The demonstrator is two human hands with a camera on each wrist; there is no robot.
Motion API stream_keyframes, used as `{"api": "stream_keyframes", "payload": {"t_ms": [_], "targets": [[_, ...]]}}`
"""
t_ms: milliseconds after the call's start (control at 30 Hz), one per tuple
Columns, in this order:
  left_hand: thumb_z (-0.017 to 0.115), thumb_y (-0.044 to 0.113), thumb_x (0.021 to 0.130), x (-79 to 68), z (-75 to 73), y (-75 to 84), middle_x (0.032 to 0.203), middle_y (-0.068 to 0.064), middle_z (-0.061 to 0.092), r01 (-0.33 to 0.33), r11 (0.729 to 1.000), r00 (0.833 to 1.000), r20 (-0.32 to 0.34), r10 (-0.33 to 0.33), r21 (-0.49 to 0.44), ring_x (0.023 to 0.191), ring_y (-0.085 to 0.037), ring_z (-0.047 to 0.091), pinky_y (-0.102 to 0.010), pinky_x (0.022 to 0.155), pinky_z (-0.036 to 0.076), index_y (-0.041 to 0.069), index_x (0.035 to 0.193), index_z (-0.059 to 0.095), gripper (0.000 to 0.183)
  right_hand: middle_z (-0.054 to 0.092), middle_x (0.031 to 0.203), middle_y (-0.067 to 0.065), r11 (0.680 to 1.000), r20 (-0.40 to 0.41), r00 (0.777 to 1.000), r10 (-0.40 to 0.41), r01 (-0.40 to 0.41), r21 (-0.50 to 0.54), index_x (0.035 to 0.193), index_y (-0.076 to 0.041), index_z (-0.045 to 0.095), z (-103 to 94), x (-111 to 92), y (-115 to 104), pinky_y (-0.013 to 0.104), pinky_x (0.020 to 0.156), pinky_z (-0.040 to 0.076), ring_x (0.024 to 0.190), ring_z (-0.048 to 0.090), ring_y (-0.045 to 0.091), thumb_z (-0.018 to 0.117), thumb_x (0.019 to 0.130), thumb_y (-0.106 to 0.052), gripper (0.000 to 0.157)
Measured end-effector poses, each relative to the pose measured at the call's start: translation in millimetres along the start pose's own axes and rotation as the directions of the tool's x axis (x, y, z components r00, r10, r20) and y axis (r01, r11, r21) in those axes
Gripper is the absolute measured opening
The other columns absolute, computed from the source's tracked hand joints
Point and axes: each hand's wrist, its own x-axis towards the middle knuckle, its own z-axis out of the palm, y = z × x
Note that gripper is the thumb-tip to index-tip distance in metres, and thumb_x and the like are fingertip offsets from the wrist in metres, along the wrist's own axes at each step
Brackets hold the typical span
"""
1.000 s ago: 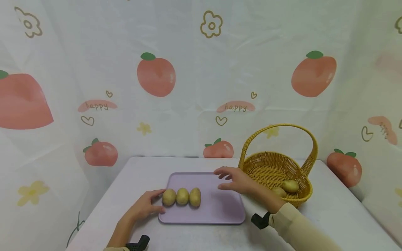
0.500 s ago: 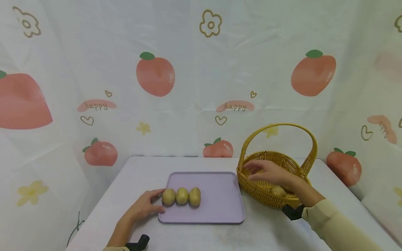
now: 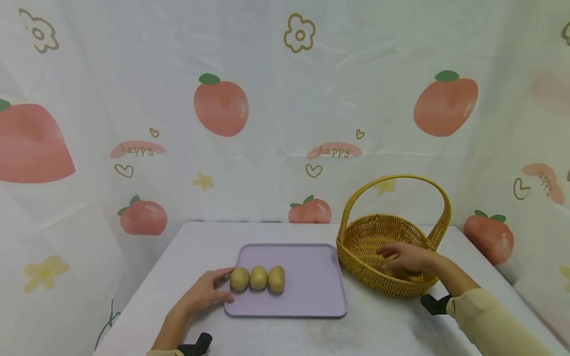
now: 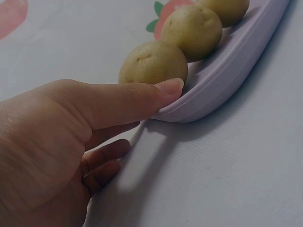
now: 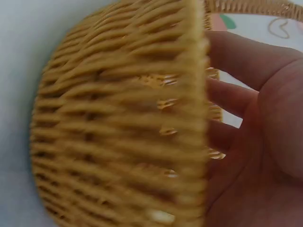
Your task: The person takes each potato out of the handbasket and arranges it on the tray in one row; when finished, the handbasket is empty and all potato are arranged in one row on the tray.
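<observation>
On the lilac tray (image 3: 311,282), three potatoes (image 3: 258,278) stand in a row near the left side. My left hand (image 3: 207,290) rests at the tray's left edge, thumb and index finger spread apart beside the end potato. In the left wrist view the thumb (image 4: 163,92) lies along the rim, overlapping that potato (image 4: 152,64). My right hand (image 3: 407,257) reaches down inside the wicker basket (image 3: 369,277), fingers loosely bent over a potato (image 3: 395,273) that it mostly covers. The right wrist view shows the basket wall (image 5: 123,118) hiding the fingertips.
The basket stands just right of the tray, its tall arched handle (image 3: 401,177) rising above my right hand. Both rest on a white table (image 3: 200,247). A white curtain (image 3: 267,99) with peach prints hangs behind.
My right hand has moved right from over the tray, across the basket, and down into it over the potatoes. The left hand, tray and row of potatoes stay put.
</observation>
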Motion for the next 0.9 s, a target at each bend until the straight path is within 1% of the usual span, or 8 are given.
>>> {"api": "stream_keyframes", "payload": {"t_ms": [100, 200, 367, 567, 633, 700, 833, 900], "targets": [[0.084, 0.028, 0.071, -0.3, 0.3, 1.0, 0.137, -0.024, 0.052, 0.010, 1.000, 1.000, 0.003, -0.010, 0.002, 0.129, -0.047, 0.042, -0.062, 0.102, 0.035, 0.003, 0.135, 0.056, 0.075, 0.061, 0.121, 0.020, 1.000, 0.034, 0.999, 0.008, -0.008, 0.003, 0.128, 0.002, 0.058, 3.6, -2.6, 5.1, 0.056, 0.089, 0.047, 0.114, 0.054, 0.042, 0.068, 0.089, -0.014, 0.043], [0.085, 0.028, 0.071, -1.2, 0.1, 2.8, 0.137, -0.024, 0.052, 0.016, 1.000, 1.000, 0.000, -0.016, 0.000, 0.129, -0.047, 0.042, -0.062, 0.103, 0.035, 0.003, 0.135, 0.056, 0.075, 0.062, 0.120, 0.017, 1.000, 0.041, 0.999, -0.002, 0.002, -0.005, 0.125, 0.001, 0.060, 6.2, -3.3, 7.2, 0.049, 0.085, 0.049, 0.109, 0.056, 0.036, 0.067, 0.087, -0.006, 0.040], [0.084, 0.028, 0.070, -2.1, -0.8, 4.4, 0.137, -0.025, 0.051, 0.011, 1.000, 1.000, -0.003, -0.011, -0.001, 0.129, -0.048, 0.041, -0.063, 0.103, 0.034, 0.002, 0.135, 0.055, 0.076, 0.065, 0.112, 0.009, 0.996, 0.009, 0.999, -0.050, 0.050, -0.068, 0.118, 0.000, 0.065, 8.3, -1.6, 9.8, 0.039, 0.078, 0.050, 0.098, 0.057, 0.027, 0.068, 0.082, 0.002, 0.036], [0.085, 0.028, 0.071, -0.9, -1.4, 3.1, 0.137, -0.025, 0.051, -0.025, 1.000, 1.000, 0.004, 0.025, -0.008, 0.130, -0.048, 0.040, -0.063, 0.104, 0.032, 0.000, 0.135, 0.055, 0.076, 0.063, 0.099, 0.003, 0.992, -0.022, 0.997, -0.077, 0.075, -0.098, 0.112, -0.004, 0.068, 8.3, -2.2, 12.2, 0.032, 0.068, 0.047, 0.086, 0.053, 0.020, 0.068, 0.082, 0.003, 0.031], [0.085, 0.028, 0.071, -0.2, -1.4, 2.6, 0.137, -0.025, 0.051, -0.031, 1.000, 1.000, 0.004, 0.031, -0.007, 0.130, -0.048, 0.040, -0.063, 0.104, 0.032, 0.000, 0.134, 0.055, 0.075, 0.064, 0.100, 0.002, 0.991, -0.058, 0.995, -0.080, 0.073, -0.114, 0.112, -0.006, 0.069, 7.7, -2.9, 10.8, 0.033, 0.069, 0.047, 0.086, 0.053, 0.020, 0.070, 0.082, -0.001, 0.030], [0.085, 0.028, 0.071, 0.2, -1.3, 2.6, 0.137, -0.024, 0.051, -0.032, 0.999, 0.999, 0.006, 0.032, -0.007, 0.130, -0.048, 0.040, -0.063, 0.104, 0.032, 0.000, 0.134, 0.056, 0.075, 0.066, 0.103, 0.004, 0.988, -0.105, 0.990, -0.092, 0.078, -0.135, 0.112, -0.007, 0.069, 6.3, -3.8, 7.9, 0.037, 0.071, 0.049, 0.090, 0.056, 0.023, 0.072, 0.082, -0.005, 0.030], [0.084, 0.027, 0.071, 0.4, -1.2, 2.3, 0.137, -0.024, 0.052, -0.036, 0.999, 0.999, 0.010, 0.036, -0.004, 0.130, -0.048, 0.040, -0.063, 0.104, 0.032, 0.000, 0.134, 0.056, 0.075, 0.066, 0.110, 0.008, 0.980, -0.211, 0.969, -0.125, 0.088, -0.178, 0.114, -0.006, 0.069, 1.5, -5.0, -1.9, 0.051, 0.081, 0.051, 0.102, 0.060, 0.034, 0.076, 0.082, -0.011, 0.033], [0.084, 0.027, 0.071, 0.4, -1.1, 2.0, 0.137, -0.024, 0.052, -0.040, 0.999, 0.999, 0.010, 0.040, -0.004, 0.130, -0.048, 0.040, -0.063, 0.104, 0.032, 0.000, 0.134, 0.055, 0.075, 0.066, 0.111, 0.009, 0.976, -0.255, 0.957, -0.140, 0.090, -0.198, 0.115, -0.006, 0.068, -0.8, -5.4, -7.6, 0.054, 0.084, 0.050, 0.105, 0.059, 0.036, 0.076, 0.082, -0.012, 0.035]]}}
